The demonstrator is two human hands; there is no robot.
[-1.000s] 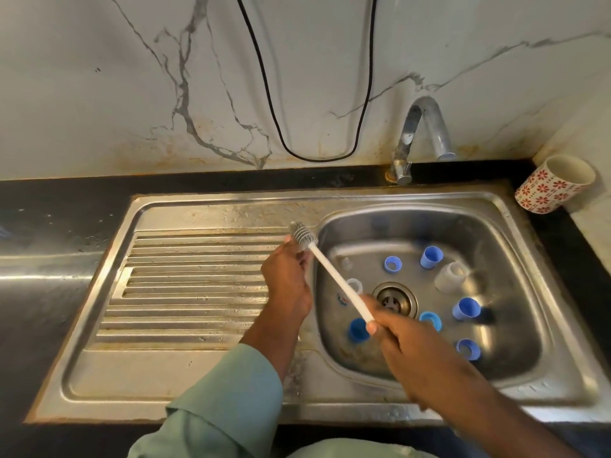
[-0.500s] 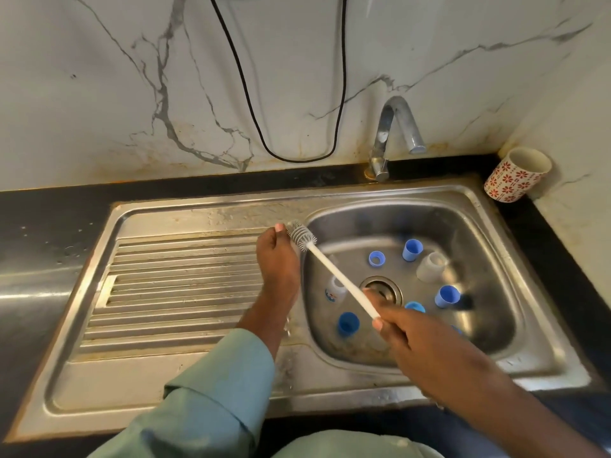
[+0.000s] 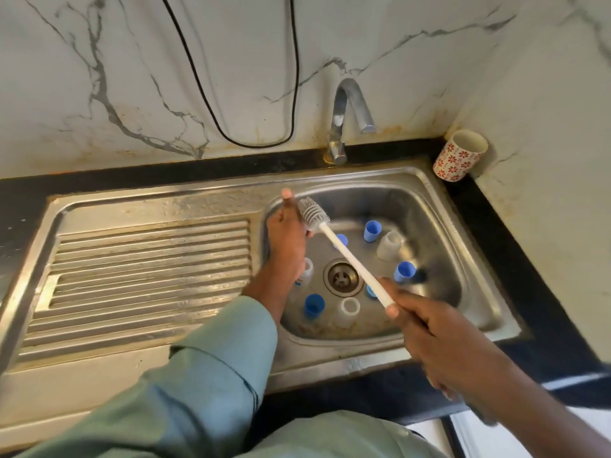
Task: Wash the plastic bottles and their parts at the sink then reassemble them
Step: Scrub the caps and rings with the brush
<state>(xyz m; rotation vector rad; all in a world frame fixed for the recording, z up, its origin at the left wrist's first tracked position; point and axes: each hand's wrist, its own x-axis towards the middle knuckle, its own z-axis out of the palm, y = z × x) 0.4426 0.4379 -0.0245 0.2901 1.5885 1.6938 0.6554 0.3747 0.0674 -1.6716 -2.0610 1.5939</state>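
My right hand (image 3: pixel 429 328) grips the lower end of a white bottle brush (image 3: pixel 350 259). Its grey bristle head (image 3: pixel 313 213) points up-left, against my left hand (image 3: pixel 287 239). That hand hovers over the left part of the basin with its thumb up and fingers curled under the bristles; whatever they hold is hidden. On the basin floor around the drain (image 3: pixel 341 278) stand several blue caps (image 3: pixel 372 231) (image 3: pixel 405 271) (image 3: pixel 314 305) and clear plastic pieces (image 3: pixel 390 246) (image 3: pixel 347 310) (image 3: pixel 306 267).
The steel sink (image 3: pixel 463 259) has a ribbed drainboard (image 3: pixel 148 279) on the left. A tap (image 3: pixel 344 117) stands behind the basin with no water running. A red-flowered cup (image 3: pixel 461 155) sits in the back right corner. A black cable (image 3: pixel 258 142) loops down the marble wall.
My left hand and the brush head have moved from the drainboard edge to over the basin's left side. The parts in the basin lie as before.
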